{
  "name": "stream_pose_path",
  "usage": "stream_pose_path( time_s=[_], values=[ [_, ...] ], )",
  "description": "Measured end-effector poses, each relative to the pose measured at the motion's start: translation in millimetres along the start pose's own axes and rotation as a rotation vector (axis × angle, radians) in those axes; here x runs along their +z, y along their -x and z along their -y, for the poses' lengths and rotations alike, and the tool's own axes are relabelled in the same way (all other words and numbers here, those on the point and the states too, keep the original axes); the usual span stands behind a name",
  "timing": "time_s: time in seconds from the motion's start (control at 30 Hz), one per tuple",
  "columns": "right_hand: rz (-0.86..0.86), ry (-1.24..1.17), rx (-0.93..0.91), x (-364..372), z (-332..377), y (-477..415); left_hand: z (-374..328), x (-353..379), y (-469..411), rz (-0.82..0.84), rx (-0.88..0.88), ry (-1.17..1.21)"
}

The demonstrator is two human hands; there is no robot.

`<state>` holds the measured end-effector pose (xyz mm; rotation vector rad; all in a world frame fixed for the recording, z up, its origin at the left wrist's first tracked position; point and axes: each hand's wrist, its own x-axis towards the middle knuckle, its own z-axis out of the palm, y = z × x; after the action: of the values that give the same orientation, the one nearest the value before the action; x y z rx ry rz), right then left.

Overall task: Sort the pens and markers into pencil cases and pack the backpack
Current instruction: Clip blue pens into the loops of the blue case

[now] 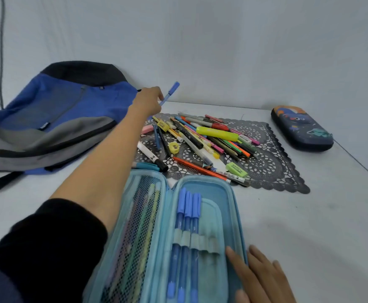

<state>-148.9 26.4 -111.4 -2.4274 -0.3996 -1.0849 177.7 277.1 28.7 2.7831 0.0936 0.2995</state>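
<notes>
— Left hand (147, 102) pinches a pen (170, 92), twelve o'clock from the case (220, 189).
— Feed it straight into the free loop (207, 242). The right hand (260, 275), fingers flat on the case, can steady it.

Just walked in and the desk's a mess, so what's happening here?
A person is sorting pens. The left hand holds a blue pen raised near the pile on the mat, while the right hand rests on the open pencil case, where three blue pens sit in loops. The backpack and the dark pencil case lie nearby.
</notes>
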Motion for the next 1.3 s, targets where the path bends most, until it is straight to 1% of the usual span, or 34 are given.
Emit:
stream_pose_path(
  time_s=[0.03,0.07,0.1,0.2,0.3,0.43,0.53,0.67,0.77,0.87,0.97,1.03,1.1,1.17,1.3],
  values=[
    [0.078,-0.032,-0.035,-3,-3,0,1,-4,4,0.019,0.001,0.108],
    [0.063,-0.071,-0.038,-9,1,0,-1,-9,10,0.05,-0.008,0.216],
    [0.105,-0.101,-0.01,-17,7,-1,-3,-15,17,0.08,-0.011,0.327],
    [0.128,-0.071,0.054,-25,11,-5,-23,-36,52,0.217,0.012,0.618],
    [0.126,-0.089,0.102,-35,18,0,-47,-55,98,0.395,0.074,0.812],
    [0.108,-0.105,0.178,-39,27,0,-66,-65,158,0.572,0.17,0.953],
    [0.148,-0.084,0.217,-40,29,2,-69,-63,198,0.649,0.228,0.959],
    [0.197,-0.09,0.243,-41,28,5,-63,-53,230,0.689,0.239,0.906],
    [0.193,-0.103,0.249,-42,29,6,-62,-44,243,0.691,0.288,0.823],
    [0.182,-0.103,0.254,-42,30,7,-59,-35,245,0.631,0.314,0.769],
    [0.191,-0.108,0.262,-41,29,9,-61,-31,245,0.495,0.335,0.726],
    [0.206,-0.117,0.276,-41,29,10,-66,-30,242,0.401,0.32,0.718],
    [0.208,-0.119,0.275,-41,29,11,-69,-28,238,0.352,0.314,0.673],
    [0.205,-0.117,0.275,-41,30,11,-70,-25,234,0.348,0.31,0.599],
    [0.194,-0.12,0.273,-40,29,11,-73,-25,230,0.401,0.315,0.456]
  ],
)
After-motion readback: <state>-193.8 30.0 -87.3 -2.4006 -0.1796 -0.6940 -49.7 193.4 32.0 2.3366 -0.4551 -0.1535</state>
